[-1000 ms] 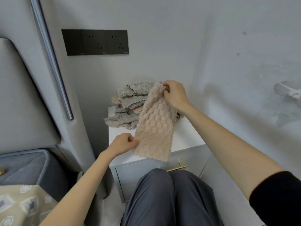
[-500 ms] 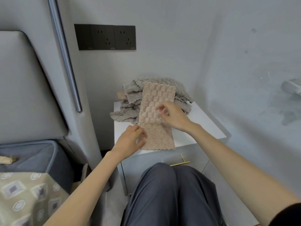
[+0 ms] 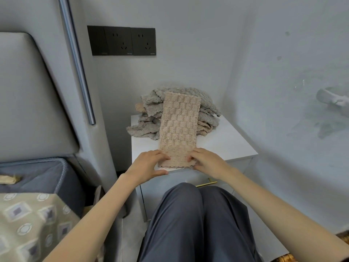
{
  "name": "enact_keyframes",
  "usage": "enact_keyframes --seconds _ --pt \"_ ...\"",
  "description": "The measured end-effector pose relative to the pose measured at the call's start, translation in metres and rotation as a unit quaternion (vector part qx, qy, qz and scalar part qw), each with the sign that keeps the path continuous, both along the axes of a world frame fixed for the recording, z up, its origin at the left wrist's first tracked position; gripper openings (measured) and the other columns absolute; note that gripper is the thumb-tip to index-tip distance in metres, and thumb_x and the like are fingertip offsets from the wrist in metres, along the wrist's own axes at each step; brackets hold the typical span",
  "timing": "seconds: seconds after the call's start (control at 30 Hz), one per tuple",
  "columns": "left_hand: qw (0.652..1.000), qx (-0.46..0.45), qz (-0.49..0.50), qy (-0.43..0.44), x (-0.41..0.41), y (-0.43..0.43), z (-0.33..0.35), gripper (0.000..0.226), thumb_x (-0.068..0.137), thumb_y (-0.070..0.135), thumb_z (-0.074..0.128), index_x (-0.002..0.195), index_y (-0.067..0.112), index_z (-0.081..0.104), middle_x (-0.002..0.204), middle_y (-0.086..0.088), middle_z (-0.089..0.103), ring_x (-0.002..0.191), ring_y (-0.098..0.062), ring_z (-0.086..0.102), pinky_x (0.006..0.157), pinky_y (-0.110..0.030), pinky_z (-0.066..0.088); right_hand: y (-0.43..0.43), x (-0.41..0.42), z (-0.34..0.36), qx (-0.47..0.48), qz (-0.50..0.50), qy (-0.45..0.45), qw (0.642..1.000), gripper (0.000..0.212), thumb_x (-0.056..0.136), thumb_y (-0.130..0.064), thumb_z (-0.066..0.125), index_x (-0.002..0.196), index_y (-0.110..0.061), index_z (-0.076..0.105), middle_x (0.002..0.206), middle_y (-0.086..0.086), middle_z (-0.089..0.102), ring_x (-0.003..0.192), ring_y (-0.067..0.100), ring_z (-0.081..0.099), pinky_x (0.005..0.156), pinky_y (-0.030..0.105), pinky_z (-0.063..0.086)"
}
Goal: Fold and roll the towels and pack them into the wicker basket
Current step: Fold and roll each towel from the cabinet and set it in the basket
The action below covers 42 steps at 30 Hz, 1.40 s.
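A beige waffle towel (image 3: pixel 178 129), folded into a long narrow strip, lies on the white nightstand (image 3: pixel 226 142). Its far end rests up on a heap of grey towels (image 3: pixel 149 110) at the back of the nightstand. My left hand (image 3: pixel 149 164) holds the strip's near left corner, fingers on top and thumb along the near edge. At the near right corner my right hand (image 3: pixel 206 163) grips the towel with curled fingers. A sliver of brown woven material (image 3: pixel 342 236), possibly the wicker basket, shows at the bottom right.
My knees in dark trousers (image 3: pixel 196 220) sit right in front of the nightstand drawer with its gold handle (image 3: pixel 206 184). A grey padded headboard (image 3: pixel 28 103) and bed with a patterned quilt (image 3: pixel 32 225) fill the left. Walls close in behind and to the right, with black sockets (image 3: pixel 122 40).
The beige strip went from being held up in the air to lying flat on the nightstand and heap. Both hands then slid back to its near end.
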<state>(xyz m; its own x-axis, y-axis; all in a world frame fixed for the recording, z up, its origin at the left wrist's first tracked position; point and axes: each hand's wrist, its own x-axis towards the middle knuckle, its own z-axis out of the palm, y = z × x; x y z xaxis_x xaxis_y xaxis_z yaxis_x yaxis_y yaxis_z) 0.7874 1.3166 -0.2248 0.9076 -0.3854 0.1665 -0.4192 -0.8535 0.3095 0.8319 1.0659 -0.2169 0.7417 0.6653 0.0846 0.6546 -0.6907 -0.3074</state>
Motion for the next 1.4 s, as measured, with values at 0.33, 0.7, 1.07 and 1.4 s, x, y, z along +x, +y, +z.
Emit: enact_keyframes --seconds 0.33,0.7,1.07,1.4 --pt "1.0 -0.011 0.005 0.0 -0.005 -0.006 0.003 0.045 0.086 0.047 0.063 0.124 0.024 0.059 0.116 0.011 0.062 0.108 -0.012 0.053 0.093 -0.026 0.038 -0.015 -0.003 0.019 0.083 -0.071 0.131 0.985 0.014 0.096 -0.018 0.054 0.099 -0.005 0.059 0.092 0.012 0.065 0.086 0.027 0.058 0.081 0.038 0.043" --pt "0.996 -0.068 0.044 0.027 0.0 -0.011 0.002 0.017 0.094 0.026 0.056 0.104 0.017 0.065 0.101 0.005 0.067 0.097 -0.017 0.058 0.084 -0.036 0.045 -0.016 -0.001 0.015 0.118 -0.139 0.142 0.973 0.014 0.1 -0.022 0.046 0.101 -0.009 0.051 0.088 0.011 0.059 0.079 0.02 0.05 0.065 0.026 0.033" --pt "0.948 -0.198 0.232 0.09 0.018 -0.033 -0.005 0.039 0.091 0.034 0.054 0.075 0.0 0.061 0.067 -0.008 0.061 0.067 -0.024 0.055 0.063 -0.031 0.039 -0.01 0.011 -0.004 0.112 -0.255 0.075 0.958 0.029 0.096 -0.036 0.05 0.112 -0.012 0.054 0.087 0.005 0.067 0.084 0.022 0.059 0.071 0.036 0.046" --pt "0.929 -0.186 0.298 0.114 0.023 -0.038 -0.004 0.056 0.084 0.053 0.056 0.046 0.021 0.03 0.044 0.007 0.032 0.049 -0.019 0.038 0.051 -0.028 0.026 0.003 0.001 -0.013 0.146 -0.297 -0.116 0.936 0.017 0.088 -0.026 0.063 0.101 -0.018 0.055 0.093 -0.005 0.059 0.091 0.018 0.049 0.069 0.032 0.041"
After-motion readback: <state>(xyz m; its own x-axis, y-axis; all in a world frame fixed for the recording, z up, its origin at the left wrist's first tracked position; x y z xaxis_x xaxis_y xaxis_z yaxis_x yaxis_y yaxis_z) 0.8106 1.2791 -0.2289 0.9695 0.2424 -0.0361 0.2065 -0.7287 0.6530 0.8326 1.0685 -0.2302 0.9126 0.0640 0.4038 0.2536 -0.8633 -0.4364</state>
